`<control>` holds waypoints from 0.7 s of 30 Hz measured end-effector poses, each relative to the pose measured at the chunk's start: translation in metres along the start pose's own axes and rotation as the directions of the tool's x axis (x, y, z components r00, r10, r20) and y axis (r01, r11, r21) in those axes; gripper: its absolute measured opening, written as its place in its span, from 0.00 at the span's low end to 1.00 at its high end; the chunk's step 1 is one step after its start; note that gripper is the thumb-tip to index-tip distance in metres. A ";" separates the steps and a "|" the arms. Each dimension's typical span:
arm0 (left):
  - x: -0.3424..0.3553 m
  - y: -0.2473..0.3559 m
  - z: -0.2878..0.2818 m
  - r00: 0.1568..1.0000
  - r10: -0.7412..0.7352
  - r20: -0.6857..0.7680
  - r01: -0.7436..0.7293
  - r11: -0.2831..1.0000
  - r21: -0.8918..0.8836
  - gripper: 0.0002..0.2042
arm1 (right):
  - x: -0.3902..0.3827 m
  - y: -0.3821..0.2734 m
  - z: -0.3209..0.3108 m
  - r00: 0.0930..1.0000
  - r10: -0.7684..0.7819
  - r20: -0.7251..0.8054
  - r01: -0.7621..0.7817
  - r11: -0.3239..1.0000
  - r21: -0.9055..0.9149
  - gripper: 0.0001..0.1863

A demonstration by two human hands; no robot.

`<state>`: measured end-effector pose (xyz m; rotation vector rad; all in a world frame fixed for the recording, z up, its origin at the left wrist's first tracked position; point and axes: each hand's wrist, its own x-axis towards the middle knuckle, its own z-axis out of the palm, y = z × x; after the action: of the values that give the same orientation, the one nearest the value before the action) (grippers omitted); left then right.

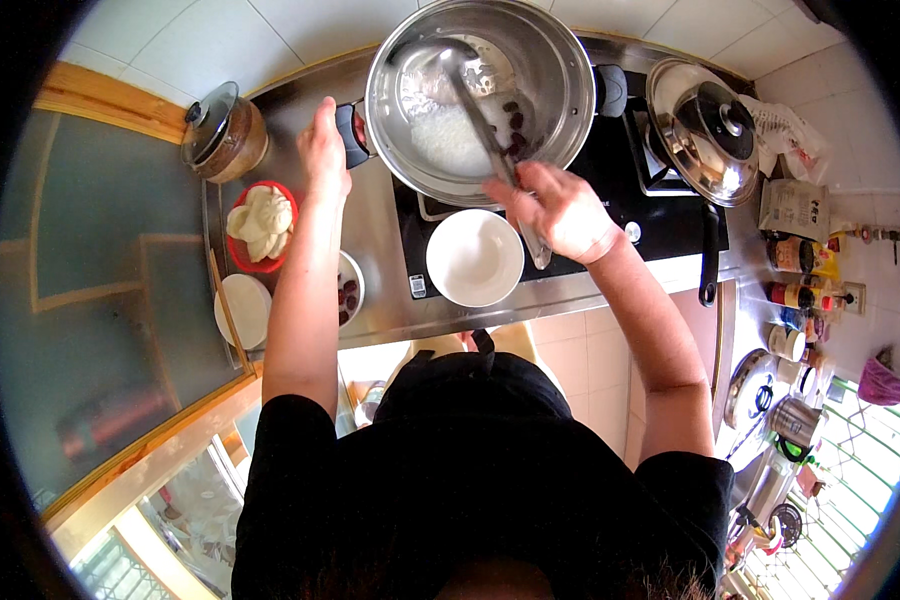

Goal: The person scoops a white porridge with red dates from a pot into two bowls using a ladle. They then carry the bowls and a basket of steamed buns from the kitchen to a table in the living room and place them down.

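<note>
Ladle point(483, 122) in pot point(574, 100), clasped by right hand's grip point(567, 212); left hand's grip point(323, 155) unclear

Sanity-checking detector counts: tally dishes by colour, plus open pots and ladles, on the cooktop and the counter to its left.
White dishes: 3 (round bowl, half-hidden dish, leftmost dish)
Red dishes: 1 (red dish)
Open pots: 1 (steel pot)
Ladles: 1 (metal ladle)
Total: 6
</note>
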<state>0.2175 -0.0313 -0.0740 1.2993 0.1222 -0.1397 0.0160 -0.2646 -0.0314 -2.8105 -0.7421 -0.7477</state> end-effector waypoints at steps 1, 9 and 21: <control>0.002 -0.002 -0.002 1.000 -0.003 0.011 0.003 1.000 -0.005 0.17 | -0.002 -0.001 -0.002 0.999 -0.043 0.025 0.042 0.999 0.021 0.19; 0.003 -0.007 -0.004 0.997 0.006 -0.077 -0.006 1.000 0.001 0.16 | -0.037 0.006 -0.034 0.999 -0.039 0.038 0.034 0.992 0.126 0.22; -0.015 -0.003 -0.005 1.000 -0.003 0.020 0.005 0.999 -0.054 0.17 | -0.059 -0.022 -0.027 0.972 0.215 -0.097 -0.198 0.967 0.158 0.18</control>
<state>0.2022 -0.0270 -0.0758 1.2438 0.1110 -0.1518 -0.0513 -0.2777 -0.0371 -2.6344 -0.4553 -0.7741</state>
